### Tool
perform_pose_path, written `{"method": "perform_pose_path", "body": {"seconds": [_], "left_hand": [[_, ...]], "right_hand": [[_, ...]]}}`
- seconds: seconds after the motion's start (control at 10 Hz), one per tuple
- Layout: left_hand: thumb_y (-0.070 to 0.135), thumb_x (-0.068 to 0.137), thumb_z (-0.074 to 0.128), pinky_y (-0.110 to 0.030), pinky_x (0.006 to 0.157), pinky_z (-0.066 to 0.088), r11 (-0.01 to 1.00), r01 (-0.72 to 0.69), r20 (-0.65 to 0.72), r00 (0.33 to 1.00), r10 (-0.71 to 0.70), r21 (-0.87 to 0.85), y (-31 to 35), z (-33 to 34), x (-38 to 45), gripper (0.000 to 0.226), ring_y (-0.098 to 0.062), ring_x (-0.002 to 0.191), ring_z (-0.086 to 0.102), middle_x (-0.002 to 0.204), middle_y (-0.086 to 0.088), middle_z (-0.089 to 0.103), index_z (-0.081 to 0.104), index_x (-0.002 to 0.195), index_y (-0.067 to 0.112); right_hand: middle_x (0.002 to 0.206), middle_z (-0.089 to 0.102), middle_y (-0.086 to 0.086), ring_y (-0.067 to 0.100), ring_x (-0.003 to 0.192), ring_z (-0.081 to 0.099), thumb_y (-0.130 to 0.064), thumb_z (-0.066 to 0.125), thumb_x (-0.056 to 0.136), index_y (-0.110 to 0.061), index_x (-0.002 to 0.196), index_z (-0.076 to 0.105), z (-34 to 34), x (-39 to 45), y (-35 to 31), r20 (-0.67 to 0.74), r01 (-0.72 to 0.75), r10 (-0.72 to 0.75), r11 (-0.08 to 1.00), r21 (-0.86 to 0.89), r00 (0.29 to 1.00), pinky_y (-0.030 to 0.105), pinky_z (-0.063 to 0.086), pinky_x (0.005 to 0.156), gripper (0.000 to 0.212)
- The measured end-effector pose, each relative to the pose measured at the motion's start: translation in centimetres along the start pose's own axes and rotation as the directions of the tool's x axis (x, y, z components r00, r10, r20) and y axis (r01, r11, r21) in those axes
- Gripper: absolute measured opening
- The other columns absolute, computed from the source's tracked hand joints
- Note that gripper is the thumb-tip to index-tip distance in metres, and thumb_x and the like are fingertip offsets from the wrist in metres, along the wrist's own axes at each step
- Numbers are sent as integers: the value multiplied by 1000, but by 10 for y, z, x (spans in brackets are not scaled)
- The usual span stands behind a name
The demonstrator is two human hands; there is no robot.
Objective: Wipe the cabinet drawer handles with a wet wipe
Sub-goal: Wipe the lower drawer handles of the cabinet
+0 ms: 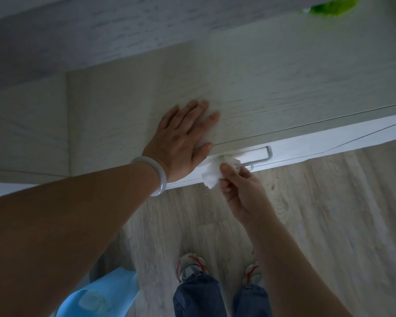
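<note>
A pale wood-grain cabinet top fills the upper view, with a white drawer front below its front edge. A metal bar handle runs along that drawer. My right hand pinches a crumpled white wet wipe and presses it round the left part of the handle. My left hand lies flat on the cabinet top near the edge, fingers spread, a pale bangle on the wrist.
Light wood floor lies below the drawer. My two feet in sneakers stand close to the cabinet. A blue plastic pack sits at the lower left. A green leaf shows at the top right.
</note>
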State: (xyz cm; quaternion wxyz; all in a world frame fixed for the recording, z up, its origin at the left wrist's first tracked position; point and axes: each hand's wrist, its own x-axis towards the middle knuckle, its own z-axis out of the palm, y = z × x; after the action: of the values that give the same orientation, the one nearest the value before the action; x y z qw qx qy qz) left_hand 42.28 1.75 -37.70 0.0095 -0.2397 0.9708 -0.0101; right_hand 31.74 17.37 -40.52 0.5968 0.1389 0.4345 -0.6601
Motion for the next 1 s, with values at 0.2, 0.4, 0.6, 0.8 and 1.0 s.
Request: {"method": "perform_pose_path", "body": {"seconds": [0.2,0.4,0.6,0.8,1.0], "left_hand": [[49,97,26,-47,120,16,1000,-1,13,1000,1,-4,1,-1,1,61,-24,148,21,160,-5,23,25,153,25],[49,97,26,-47,120,16,1000,5,13,1000,-5,-1,0,-2,0,62,-24,148,21,160,-6,23,25,153,25],[49,97,26,-47,120,17,1000,2,20,1000,-2,-3,1,-1,1,61,-24,148,21,160,-6,23,26,153,25],[49,96,25,-47,120,16,1000,8,22,1000,-8,-2,1,-2,1,62,-25,148,21,160,-6,23,25,153,25],[49,97,24,-47,120,15,1000,1,23,1000,-1,-3,1,-2,1,61,-24,148,20,161,-6,22,25,154,25]], "right_hand": [[69,58,3,2,46,47,-4,65,73,-4,78,59,-22,4,-26,-38,124,-120,986,112,992,10,41,44,8],[68,60,3,4,48,52,-4,69,70,-5,79,64,1,0,5,12,13,-14,999,45,1000,11,46,47,11],[65,58,0,1,45,45,-5,66,75,-9,71,73,-23,1,-31,-121,210,-189,956,205,975,10,40,43,9],[69,61,2,4,48,51,-4,67,73,-4,83,65,8,-6,8,2,27,-27,996,86,1000,11,44,45,11],[74,63,-1,1,47,44,-5,65,76,-5,87,69,-29,-1,-36,-133,214,-191,959,185,973,10,38,44,11]]}}
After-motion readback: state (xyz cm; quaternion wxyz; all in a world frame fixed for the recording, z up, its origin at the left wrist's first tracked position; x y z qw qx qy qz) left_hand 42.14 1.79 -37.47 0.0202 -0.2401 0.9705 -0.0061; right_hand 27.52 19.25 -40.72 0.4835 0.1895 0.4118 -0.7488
